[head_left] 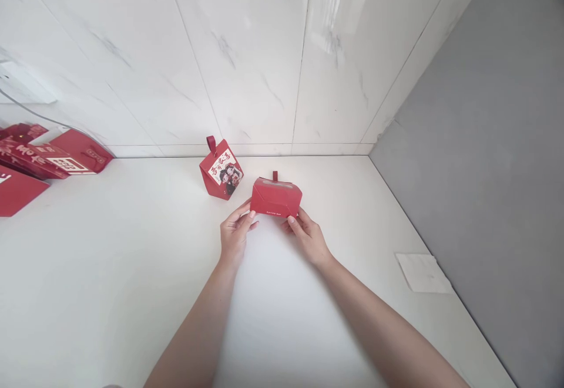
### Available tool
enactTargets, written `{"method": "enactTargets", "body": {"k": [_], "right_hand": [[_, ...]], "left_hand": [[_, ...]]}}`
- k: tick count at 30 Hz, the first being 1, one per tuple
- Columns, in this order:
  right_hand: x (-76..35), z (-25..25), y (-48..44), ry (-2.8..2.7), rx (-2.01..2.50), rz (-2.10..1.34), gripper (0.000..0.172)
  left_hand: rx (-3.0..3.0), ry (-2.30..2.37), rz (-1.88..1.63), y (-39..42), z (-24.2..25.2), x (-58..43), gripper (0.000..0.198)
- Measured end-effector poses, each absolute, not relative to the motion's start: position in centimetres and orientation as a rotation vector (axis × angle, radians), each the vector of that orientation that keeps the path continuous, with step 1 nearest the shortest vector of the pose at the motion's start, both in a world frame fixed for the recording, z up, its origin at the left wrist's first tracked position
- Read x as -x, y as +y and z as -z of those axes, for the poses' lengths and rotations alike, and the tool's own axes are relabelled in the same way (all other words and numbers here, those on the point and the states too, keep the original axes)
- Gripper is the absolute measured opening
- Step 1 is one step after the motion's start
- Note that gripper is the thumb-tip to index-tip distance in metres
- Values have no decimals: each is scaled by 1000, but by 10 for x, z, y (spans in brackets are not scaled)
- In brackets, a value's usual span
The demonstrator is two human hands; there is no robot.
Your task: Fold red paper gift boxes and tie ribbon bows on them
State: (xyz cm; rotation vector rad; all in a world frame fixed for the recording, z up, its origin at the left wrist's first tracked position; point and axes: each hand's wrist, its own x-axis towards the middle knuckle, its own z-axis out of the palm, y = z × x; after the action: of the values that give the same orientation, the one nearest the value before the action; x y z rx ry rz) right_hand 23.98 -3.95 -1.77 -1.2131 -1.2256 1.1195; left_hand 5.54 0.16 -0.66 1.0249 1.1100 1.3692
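Observation:
Between my two hands is a small red gift box [277, 197], tilted so that a side with small pale lettering along its lower edge faces me. A red ribbon loop sticks up behind its top. My left hand [237, 229] grips the box's left lower corner, thumb on the near face. At the right lower corner my right hand [308, 232] pinches it the same way. Just left of it, a second red gift box [221, 171] stands on the table, with a ribbon loop and a white label showing two cartoon figures.
Several red printed boxes and bags [70, 156] lie against the wall at the far left, with a thin cable above them. A folded white paper [423, 273] lies near the table's right edge. Marble-patterned tiles [247, 53] rise behind the white table [132, 270].

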Motion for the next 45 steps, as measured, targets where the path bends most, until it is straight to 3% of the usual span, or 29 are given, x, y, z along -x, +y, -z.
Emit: {"method": "enactTargets", "body": {"k": [16, 23, 29, 31, 35, 37, 45], "right_hand": [[-259, 4, -34, -789, 1376, -1315, 72], [-267, 0, -30, -756, 1404, -1407, 56], [-261, 15, -34, -957, 1259, -1183, 44], [-259, 16, -37, -1048, 1205, -1164, 54], [-261, 11, -40, -1188, 1151, -1258, 92], [-263, 9, -41, -1219, 1143, -1298, 103], [-268, 9, -41, -1245, 1157, -1373, 107]], "left_hand": [[-1152, 1113, -1242, 1, 22, -57, 31], [-1173, 1154, -1139, 2, 18, -56, 37], [-1316, 994, -936, 1, 11, -56, 42], [-1269, 995, -1001, 2, 10, -56, 46], [-1221, 1003, -1105, 4, 8, -55, 63], [-1196, 978, -1102, 5, 6, -55, 74], [-1153, 978, -1070, 6, -1, -52, 91]]}}
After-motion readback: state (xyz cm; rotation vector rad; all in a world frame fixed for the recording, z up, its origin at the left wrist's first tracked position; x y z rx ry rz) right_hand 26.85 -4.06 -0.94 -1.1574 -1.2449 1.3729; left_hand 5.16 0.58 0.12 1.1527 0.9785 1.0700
